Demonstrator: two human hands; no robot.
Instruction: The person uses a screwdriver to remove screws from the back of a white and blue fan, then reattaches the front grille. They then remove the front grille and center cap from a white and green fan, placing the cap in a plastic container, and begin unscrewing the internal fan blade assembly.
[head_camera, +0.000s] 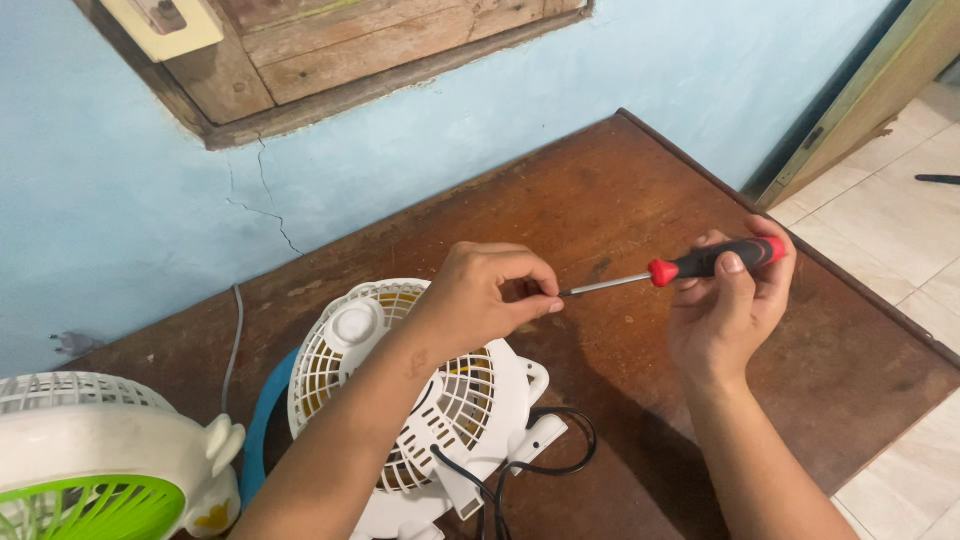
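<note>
Head view: left hand (490, 295) pinches the metal tip of the screwdriver (690, 266) just above the white fan (420, 400); the shaft runs right from that pinch to the red-and-black handle, clasped by the right hand (730, 305).

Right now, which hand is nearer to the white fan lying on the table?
Left. The left hand hovers directly over the white fan, pinching the screwdriver tip. The right hand grips the red-and-black handle off to the fan's right, above bare table.
</note>
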